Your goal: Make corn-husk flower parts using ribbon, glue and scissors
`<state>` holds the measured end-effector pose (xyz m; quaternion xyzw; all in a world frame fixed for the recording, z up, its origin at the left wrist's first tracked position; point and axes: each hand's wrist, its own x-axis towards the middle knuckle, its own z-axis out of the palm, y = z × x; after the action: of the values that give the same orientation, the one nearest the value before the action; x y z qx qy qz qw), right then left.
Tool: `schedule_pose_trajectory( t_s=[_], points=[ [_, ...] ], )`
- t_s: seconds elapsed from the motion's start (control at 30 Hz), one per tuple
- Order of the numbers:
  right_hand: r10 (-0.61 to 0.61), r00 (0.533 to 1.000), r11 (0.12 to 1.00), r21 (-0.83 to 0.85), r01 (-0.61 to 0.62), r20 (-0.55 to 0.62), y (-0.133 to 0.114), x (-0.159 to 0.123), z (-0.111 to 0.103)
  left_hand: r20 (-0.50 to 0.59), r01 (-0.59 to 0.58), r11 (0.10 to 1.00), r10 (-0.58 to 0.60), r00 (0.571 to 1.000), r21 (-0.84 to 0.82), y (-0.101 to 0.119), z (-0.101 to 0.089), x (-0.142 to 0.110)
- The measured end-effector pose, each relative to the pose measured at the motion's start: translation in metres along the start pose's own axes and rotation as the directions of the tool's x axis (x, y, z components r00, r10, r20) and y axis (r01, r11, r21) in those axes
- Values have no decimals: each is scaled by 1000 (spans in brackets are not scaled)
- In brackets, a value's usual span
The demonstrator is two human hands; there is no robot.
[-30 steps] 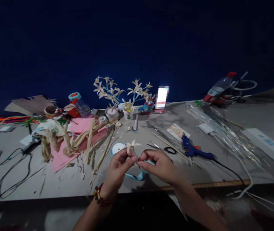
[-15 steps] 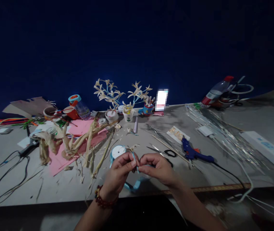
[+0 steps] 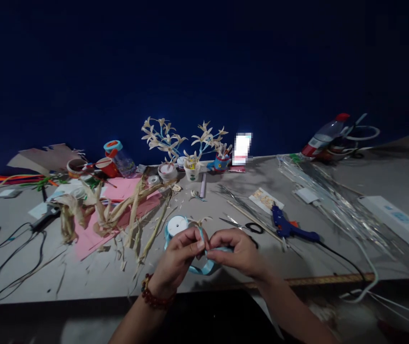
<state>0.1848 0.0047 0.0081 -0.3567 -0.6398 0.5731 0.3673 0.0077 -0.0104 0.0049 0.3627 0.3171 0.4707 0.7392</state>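
My left hand (image 3: 182, 253) is closed, its thumb and fingers pinching the stem of a small pale craft flower (image 3: 201, 221). The petals, which look like dried husk, stick out above the fingertips, and light-blue ribbon covers the stem. Close beside it, my right hand (image 3: 239, 251) pinches the light-blue ribbon (image 3: 204, 269) near the stem's lower part. A loop of that ribbon hangs below both hands towards the table. Just behind my left hand lies the white-faced ribbon spool (image 3: 176, 224). The exact contact between fingertips and stem is partly hidden.
Scissors (image 3: 250, 227) and a blue glue gun (image 3: 292, 228) lie to the right, near thin wires (image 3: 235, 196). Dried husks (image 3: 107, 217) cover pink paper (image 3: 85, 241) at left. Finished-looking flowers stand in a white cup (image 3: 192, 173). A power strip (image 3: 401, 222) sits far right.
Both hands stay close together with the stem and ribbon still pinched. The ribbon loop below them has shifted slightly up and right. The camera view has moved a little.
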Motion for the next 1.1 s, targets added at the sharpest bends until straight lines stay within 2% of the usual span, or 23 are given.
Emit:
schedule_pose_trajectory(
  t_s=[0.1,0.2,0.27,0.4,0.5,0.63,0.8,0.9,1.0,1.1],
  points=[
    [-13,999,999,-33,12,-52,0,-2,1,-21,-22,1000,22,1000,-9,-5,0,0],
    [-68,993,991,-125,56,-95,-2,-4,0,-93,-95,995,97,991,29,-12,-1,-1],
    [-110,988,974,-208,85,-110,-3,-5,0,-118,-151,983,162,980,102,-14,-2,-3],
    [-190,975,927,-346,142,-111,-6,-8,0,-102,-229,919,274,956,322,-10,-2,-7],
    [-191,979,909,-389,150,-69,-9,-11,-2,-98,-225,903,278,956,366,-6,-2,-10],
    [-100,995,948,-306,90,-16,-10,-11,-7,-51,-182,945,203,978,273,-4,-3,-12],
    [-50,999,990,-130,49,-7,-5,-7,-6,-20,-170,975,175,984,142,-6,1,-12],
    [-44,999,997,-71,42,-24,-5,-7,-3,-26,-170,975,175,984,141,-7,1,-13],
    [-116,992,962,-254,101,-44,-10,-10,-3,-63,-207,942,231,971,263,-7,-3,-14],
    [-170,985,902,-406,147,-22,-15,-13,-3,-50,-242,862,294,954,446,-4,-6,-15]
  ],
)
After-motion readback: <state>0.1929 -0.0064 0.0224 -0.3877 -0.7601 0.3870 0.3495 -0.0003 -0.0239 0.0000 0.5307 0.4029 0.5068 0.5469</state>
